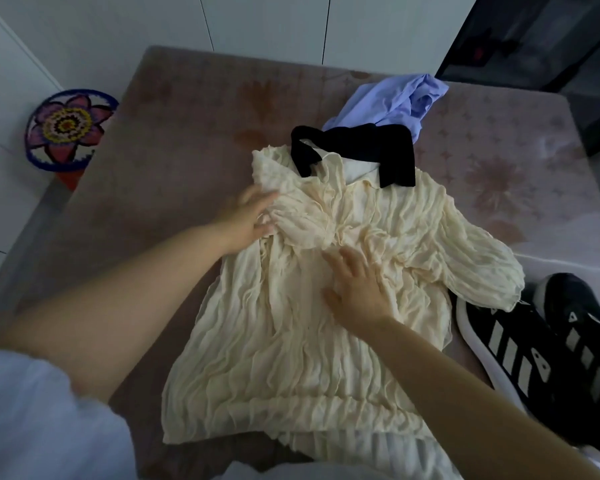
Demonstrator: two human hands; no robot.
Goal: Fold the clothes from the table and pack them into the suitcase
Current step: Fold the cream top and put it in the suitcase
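Note:
A crinkled cream blouse with a black collar lies spread on the table, collar away from me. Its left sleeve is folded in over the chest; its right sleeve spreads out to the right. My left hand rests on the folded-in left sleeve near the shoulder, fingers straight. My right hand presses flat on the middle of the blouse, fingers spread. A crumpled lilac garment lies behind the collar. No suitcase is in view.
A pair of black trainers with white stripes sits at the table's right front, touching the blouse's right sleeve. A round flower-patterned mat lies on the floor left of the table. A dark cabinet stands at the back right.

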